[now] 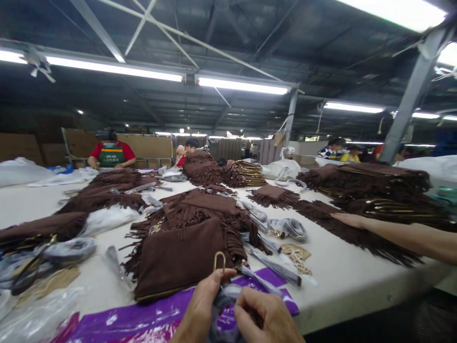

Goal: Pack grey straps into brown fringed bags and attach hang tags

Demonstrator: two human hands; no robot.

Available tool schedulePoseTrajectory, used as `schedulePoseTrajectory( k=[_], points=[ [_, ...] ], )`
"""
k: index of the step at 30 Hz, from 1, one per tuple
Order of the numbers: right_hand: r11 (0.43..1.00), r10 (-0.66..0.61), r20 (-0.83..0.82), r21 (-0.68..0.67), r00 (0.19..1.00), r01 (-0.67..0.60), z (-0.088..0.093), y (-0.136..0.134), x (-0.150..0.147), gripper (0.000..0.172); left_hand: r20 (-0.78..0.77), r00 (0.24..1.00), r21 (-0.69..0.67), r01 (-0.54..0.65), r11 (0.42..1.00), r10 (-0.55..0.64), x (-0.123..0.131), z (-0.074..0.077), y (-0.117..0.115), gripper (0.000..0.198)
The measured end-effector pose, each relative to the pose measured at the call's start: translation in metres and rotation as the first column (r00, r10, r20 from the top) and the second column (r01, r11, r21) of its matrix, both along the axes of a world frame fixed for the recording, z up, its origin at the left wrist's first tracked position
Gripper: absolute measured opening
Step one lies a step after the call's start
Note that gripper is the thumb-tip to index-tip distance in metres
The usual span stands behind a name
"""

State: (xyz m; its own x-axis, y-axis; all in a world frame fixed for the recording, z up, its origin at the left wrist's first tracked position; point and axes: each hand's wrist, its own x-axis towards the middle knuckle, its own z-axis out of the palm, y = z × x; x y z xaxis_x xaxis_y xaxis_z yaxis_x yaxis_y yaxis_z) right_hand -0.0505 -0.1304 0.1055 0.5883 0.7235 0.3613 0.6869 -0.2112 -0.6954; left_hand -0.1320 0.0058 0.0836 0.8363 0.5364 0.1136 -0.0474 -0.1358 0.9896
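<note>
My left hand (pixel 203 302) grips a coiled bag strap (pixel 227 295) wrapped in clear plastic, near the bottom of the view. A gold metal clasp (pixel 219 260) sticks up from it above my thumb. The curled fingers of my right hand (pixel 266 314) pinch the coil's right side; their tips are partly hidden. Just beyond lies a brown fringed bag (pixel 178 257) with a gold zip along its lower edge. Under my hands and the bag is a shiny purple plastic sheet (pixel 124 317).
More brown fringed bags are stacked on the white table (pixel 342 281). Wrapped straps (pixel 291 228) and tags with strings (pixel 298 255) lie about. From the right, another person's hand (pixel 348 220) rests on a fringed piece (pixel 321 216). A person in a green apron (pixel 111 156) works opposite.
</note>
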Motion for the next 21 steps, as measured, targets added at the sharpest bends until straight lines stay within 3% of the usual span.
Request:
schedulePoseTrajectory(
  k=[4,9,14,21],
  points=[
    [1.0,0.011,0.001,-0.028,1.0,-0.011,0.004,0.001,0.001,0.021,0.019,0.999,0.01,0.032,0.999,-0.032,-0.006,0.007,-0.007,0.063],
    [0.995,0.031,-0.001,-0.097,1.0,-0.031,0.005,0.001,0.004,0.019,0.025,0.998,0.014,0.063,0.998,-0.064,-0.008,-0.001,-0.004,0.062],
    [0.997,0.041,-0.01,-0.069,0.999,-0.042,-0.002,0.004,0.009,0.019,0.091,0.972,0.073,0.209,0.975,-0.215,-0.005,0.0,0.001,0.051],
    [0.996,0.094,-0.031,-0.006,0.995,-0.094,-0.016,0.008,0.013,0.025,0.079,0.979,-0.096,0.193,0.976,-0.186,0.008,-0.003,-0.001,0.045]
  ],
)
